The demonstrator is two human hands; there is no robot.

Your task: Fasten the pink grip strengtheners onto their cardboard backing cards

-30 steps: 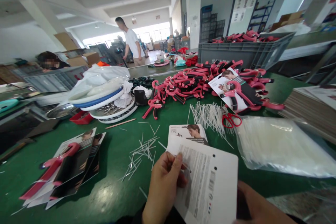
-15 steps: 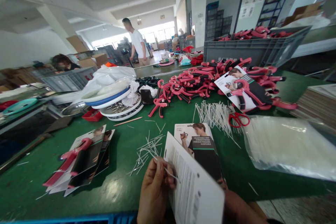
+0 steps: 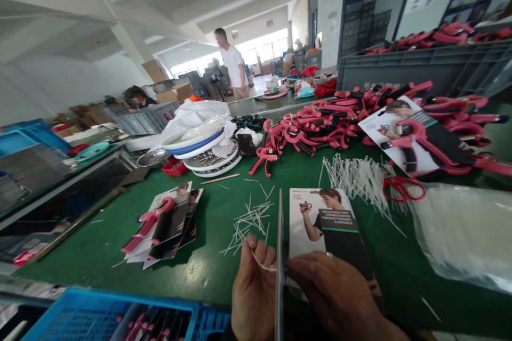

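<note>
My left hand [image 3: 255, 290] is closed, thumb and forefinger pinching a thin white cable tie [image 3: 264, 266] that runs to the printed packaging card [image 3: 279, 277]. That card stands upright, almost edge-on to me, between my hands. My right hand [image 3: 336, 290], with a ring on one finger, presses its fingertips against the card's right side; whatever lies under those fingers is hidden. Beneath the right hand is a stack of printed cards [image 3: 340, 213] lying face up. Loose cable ties [image 3: 250, 224] are scattered just beyond my left hand.
Carded pink hand grips [image 3: 160, 224] lie at left, above a blue crate [image 3: 160, 301]. Further back are a heap of pink grips [image 3: 312, 128], a cable-tie bundle [image 3: 356, 178], red scissors [image 3: 404, 189], a plastic bag [image 3: 468, 234] and a grey bin [image 3: 416, 69]. A person [image 3: 234, 64] stands far off.
The card has turned from showing its printed back to nearly edge-on. My right hand has moved up from its lower edge to its right side. The whole view has shifted, revealing the blue crate.
</note>
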